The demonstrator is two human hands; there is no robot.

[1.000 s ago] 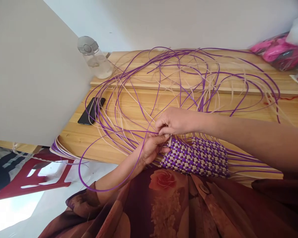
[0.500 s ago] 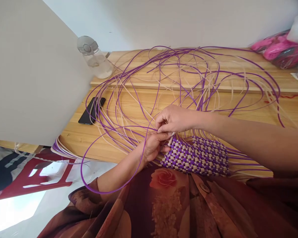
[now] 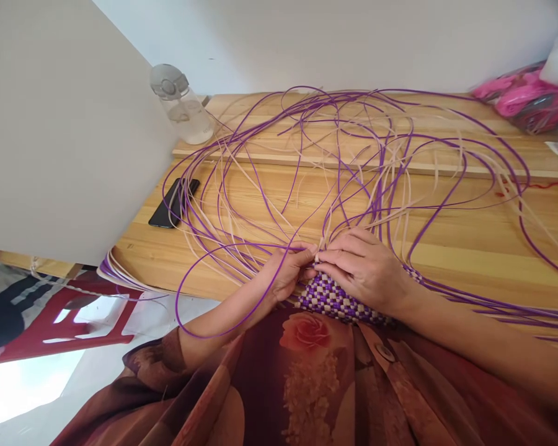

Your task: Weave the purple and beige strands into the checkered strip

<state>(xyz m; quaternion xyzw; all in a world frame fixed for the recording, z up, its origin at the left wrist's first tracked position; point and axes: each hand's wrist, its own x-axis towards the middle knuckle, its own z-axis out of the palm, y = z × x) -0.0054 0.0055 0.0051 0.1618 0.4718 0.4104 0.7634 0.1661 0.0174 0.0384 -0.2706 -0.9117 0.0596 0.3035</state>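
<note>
A purple and cream woven panel point(image 3: 330, 300) lies at the table's near edge against my clothes, with long loose strands running out from its sides. At its upper left corner my left hand point(image 3: 291, 269) pinches the weave between thumb and fingers. My right hand point(image 3: 369, 269) rests over the panel and covers much of its right part, its fingertips closed on the same corner close to the left fingertips. One purple strand point(image 3: 181, 291) loops out from the hands over my left forearm. Exactly which strands sit between the fingertips is hidden.
Purple and cream strands point(image 3: 302, 111) spread in wide loops over the wooden table point(image 3: 483, 248). A black phone point(image 3: 174, 203) and a clear bottle point(image 3: 183, 108) stand left, near a partition. Pink bundles in plastic point(image 3: 525, 96) lie far right. A red stool point(image 3: 79, 322) is at lower left.
My right hand has come down and right from above the left hand onto the panel's corner and now covers its right part. The purple loop over my left forearm has become smaller.
</note>
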